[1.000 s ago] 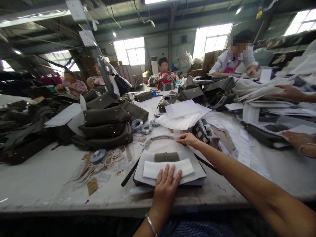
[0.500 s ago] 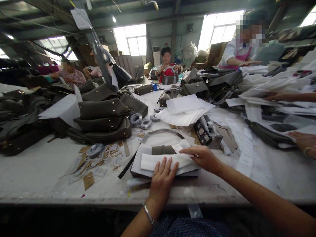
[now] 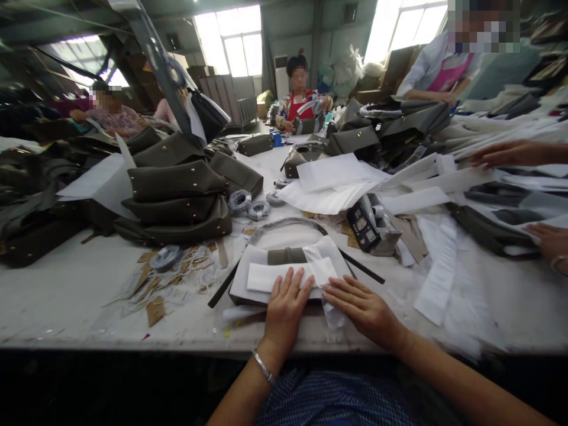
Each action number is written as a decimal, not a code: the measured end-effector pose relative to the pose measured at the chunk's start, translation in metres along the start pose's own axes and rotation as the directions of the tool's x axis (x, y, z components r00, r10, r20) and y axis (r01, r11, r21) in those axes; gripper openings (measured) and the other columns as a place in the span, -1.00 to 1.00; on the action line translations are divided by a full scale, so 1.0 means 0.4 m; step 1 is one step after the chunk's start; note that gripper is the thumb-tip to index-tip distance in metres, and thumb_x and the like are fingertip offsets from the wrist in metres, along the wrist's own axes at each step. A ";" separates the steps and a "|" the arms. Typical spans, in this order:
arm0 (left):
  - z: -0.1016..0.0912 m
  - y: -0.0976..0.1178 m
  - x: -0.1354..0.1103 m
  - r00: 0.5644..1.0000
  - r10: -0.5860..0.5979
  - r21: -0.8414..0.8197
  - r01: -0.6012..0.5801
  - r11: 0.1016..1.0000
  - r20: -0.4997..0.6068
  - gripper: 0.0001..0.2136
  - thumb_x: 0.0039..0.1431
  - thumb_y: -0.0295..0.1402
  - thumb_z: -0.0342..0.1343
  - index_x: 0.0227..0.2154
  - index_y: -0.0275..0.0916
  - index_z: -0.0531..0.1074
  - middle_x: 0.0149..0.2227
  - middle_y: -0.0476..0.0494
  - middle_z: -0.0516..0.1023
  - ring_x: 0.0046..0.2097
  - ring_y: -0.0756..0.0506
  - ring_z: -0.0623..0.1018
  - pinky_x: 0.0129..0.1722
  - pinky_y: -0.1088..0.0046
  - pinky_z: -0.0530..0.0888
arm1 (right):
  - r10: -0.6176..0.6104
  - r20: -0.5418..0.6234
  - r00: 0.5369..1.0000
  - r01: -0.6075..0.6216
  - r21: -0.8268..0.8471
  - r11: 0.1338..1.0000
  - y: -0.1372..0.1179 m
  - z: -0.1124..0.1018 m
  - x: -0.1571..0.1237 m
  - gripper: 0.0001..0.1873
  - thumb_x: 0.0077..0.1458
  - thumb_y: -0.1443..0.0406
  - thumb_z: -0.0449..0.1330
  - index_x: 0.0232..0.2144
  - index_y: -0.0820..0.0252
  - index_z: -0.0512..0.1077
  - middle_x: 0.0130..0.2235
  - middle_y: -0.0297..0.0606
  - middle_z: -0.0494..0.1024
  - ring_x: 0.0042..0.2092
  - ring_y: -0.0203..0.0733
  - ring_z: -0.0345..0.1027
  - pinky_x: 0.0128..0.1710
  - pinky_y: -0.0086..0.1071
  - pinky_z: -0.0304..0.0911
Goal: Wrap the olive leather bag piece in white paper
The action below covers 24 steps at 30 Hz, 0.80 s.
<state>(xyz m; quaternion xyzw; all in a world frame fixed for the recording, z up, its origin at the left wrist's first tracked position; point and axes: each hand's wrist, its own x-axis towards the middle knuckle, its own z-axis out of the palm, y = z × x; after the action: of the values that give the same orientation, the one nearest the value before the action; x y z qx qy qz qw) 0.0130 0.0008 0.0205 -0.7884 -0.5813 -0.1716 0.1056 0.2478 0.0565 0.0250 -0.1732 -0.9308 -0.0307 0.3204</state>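
A dark olive handbag (image 3: 286,255) lies on the table before me, its wrapped handle (image 3: 288,223) arching away from me. White padding (image 3: 261,277) covers much of its face, and dark straps stick out at both sides. My left hand (image 3: 287,299) lies flat on this padding, fingers spread. At the bag's near right side, my right hand (image 3: 361,305) rests flat with fingers stretched out. Beneath its fingertips runs a thin, translucent white strip (image 3: 333,316) that hangs over the bag's near edge. Neither hand is closed round anything.
Left stands a stack of olive bags (image 3: 177,183). Cardboard tags (image 3: 155,310) and a coiled strap (image 3: 165,258) lie nearer. Beyond the bag are white sheets (image 3: 328,177) and a black box (image 3: 362,228). At right, a co-worker's hands (image 3: 550,239) work over another bag; other people sit farther back.
My right hand has let go of the white wrapping it pinched and come down nearer me, now flat. The strip now hangs over the near edge. My left hand stays on the padding.
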 end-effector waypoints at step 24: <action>-0.006 0.072 0.025 0.988 -0.149 -0.050 0.147 0.988 -0.042 -0.51 0.25 -0.14 0.11 0.23 0.22 0.22 0.29 0.10 0.30 0.35 -0.36 0.18 0.24 -0.23 0.24 | 0.254 -0.016 0.967 -0.244 0.223 0.944 -0.012 -0.029 0.021 -0.52 0.28 0.33 0.16 0.23 0.11 0.31 0.14 -0.10 0.50 0.20 -0.05 0.33 0.18 -0.07 0.32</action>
<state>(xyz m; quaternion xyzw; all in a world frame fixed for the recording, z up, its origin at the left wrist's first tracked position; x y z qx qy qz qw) 0.0426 0.0000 0.0276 -0.7413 -0.6314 -0.2104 0.0871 0.2466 0.0524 0.0395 -0.2520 -0.8918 0.1091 0.3596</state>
